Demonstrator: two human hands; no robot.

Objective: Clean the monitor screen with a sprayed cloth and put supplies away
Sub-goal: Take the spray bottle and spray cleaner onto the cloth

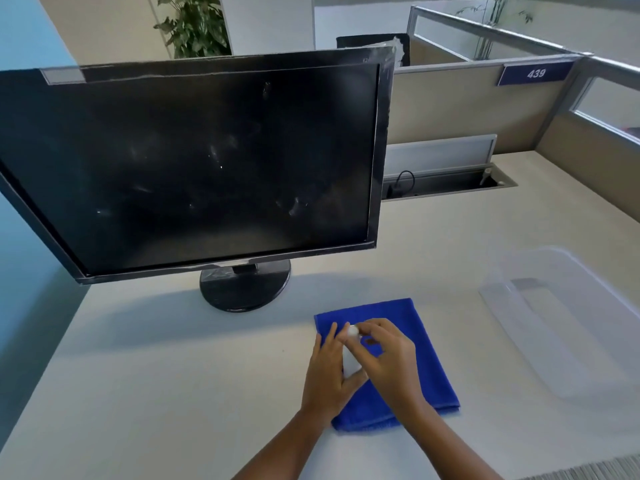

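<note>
Left hand (325, 372) is wrapped round the body of the spray bottle (350, 360), a small white one. It holds the bottle roughly upright, directly above the folded blue cloth (433, 375). Right hand (391, 362) pinches the top of the bottle between thumb and fingertips. I cannot tell whether that is a cap being worked or the nozzle itself.

Reason for position: with the bottle over the cloth, any spray or drip lands on fabric, not on the worktop (173, 375) or straight onto the panel. One hand steadies the body and the other works the top.

The cloth lies flat on the worktop just in front of the monitor's round base, folded into a pad. My judgement is that this gives a thick face to wet and then wipe with.

The monitor screen (194, 161) is dark, with pale smears and specks across the centre and lower right. I judge that wiping has not begun, so the task is at an early stage.

The clear plastic bin (502, 296) sits to the right, apart from the cloth, with its open side up. It is probably where the bottle and cloth go afterwards.
</note>
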